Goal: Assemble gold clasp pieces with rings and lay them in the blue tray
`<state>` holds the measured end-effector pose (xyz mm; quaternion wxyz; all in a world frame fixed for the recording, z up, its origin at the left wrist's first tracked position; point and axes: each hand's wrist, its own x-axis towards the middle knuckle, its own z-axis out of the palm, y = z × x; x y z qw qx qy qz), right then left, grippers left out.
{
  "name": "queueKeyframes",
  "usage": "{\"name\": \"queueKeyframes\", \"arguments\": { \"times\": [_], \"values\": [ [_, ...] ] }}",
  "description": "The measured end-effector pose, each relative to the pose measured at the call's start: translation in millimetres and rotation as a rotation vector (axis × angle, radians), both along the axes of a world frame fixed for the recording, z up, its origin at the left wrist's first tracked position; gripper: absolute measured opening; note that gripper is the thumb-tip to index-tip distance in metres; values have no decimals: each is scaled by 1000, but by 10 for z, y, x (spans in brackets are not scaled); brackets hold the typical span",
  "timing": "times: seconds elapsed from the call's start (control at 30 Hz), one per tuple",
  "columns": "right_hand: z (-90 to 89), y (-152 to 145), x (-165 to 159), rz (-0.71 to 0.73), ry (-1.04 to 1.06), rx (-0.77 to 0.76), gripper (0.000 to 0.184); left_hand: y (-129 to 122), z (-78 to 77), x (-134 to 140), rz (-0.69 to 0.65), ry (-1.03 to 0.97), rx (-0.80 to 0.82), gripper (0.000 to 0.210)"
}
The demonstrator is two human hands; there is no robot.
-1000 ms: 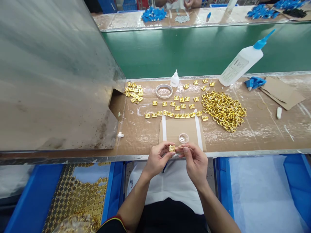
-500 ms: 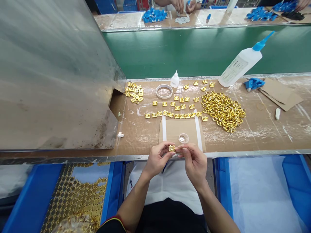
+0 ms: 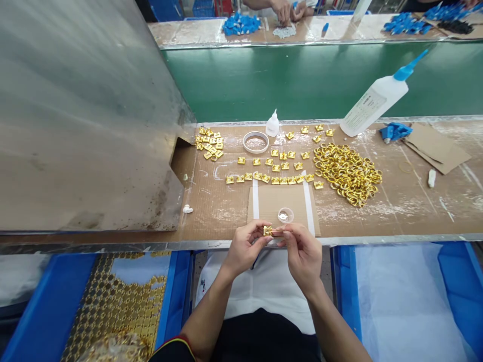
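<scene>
The left hand [image 3: 243,251] pinches a square gold piece [image 3: 267,231] between thumb and fingers at the near edge of the tabletop [image 3: 219,213]. The right hand [image 3: 306,254] grips a thin stick [image 3: 277,232], its tip at the gold piece; whether they touch is too small to tell. Just beyond the hands, a small clear cup [image 3: 291,216] with something white in it stands on a cardboard sheet [image 3: 269,198]. By the far edge stand a small white bottle [image 3: 272,125] and, farther right, a large bottle [image 3: 373,105] with a blue nozzle [image 3: 403,73]; their contents cannot be told. Below the near edge, the left blue bin [image 3: 177,291] holds rows of gold parts [image 3: 109,306], the right blue bin [image 3: 345,286] a white sheet [image 3: 407,296].
</scene>
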<state>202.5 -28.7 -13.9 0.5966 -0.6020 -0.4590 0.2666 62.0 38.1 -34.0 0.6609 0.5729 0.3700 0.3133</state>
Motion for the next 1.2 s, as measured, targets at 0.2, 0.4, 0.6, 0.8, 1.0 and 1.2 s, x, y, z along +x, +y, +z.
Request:
{"name": "queueKeyframes", "arguments": {
  "times": [0.2, 0.4, 0.6, 0.8, 1.0, 1.2],
  "values": [
    [18, 11, 3, -1, -37, 0, 18, -5, 1, -2, 4, 1, 5, 35],
    [-4, 14, 5, -1, -20, 7, 17, -7, -10, -1, 7, -4, 2, 34],
    [4, 10, 20, 9, -45, 6, 18, -5, -18, 3, 2, -19, 6, 34],
    [38, 18, 18, 11, -77, 8, 19, -3, -28, -1, -1, -30, 4, 34],
    [18, 21, 1, 1, -80, 12, 19, -2, -19, 4, -3, -30, 9, 30],
    [3, 15, -3, 15, -90, 37, 18, -3, 6, 7, -4, -50, -1, 27]
  ]
}}
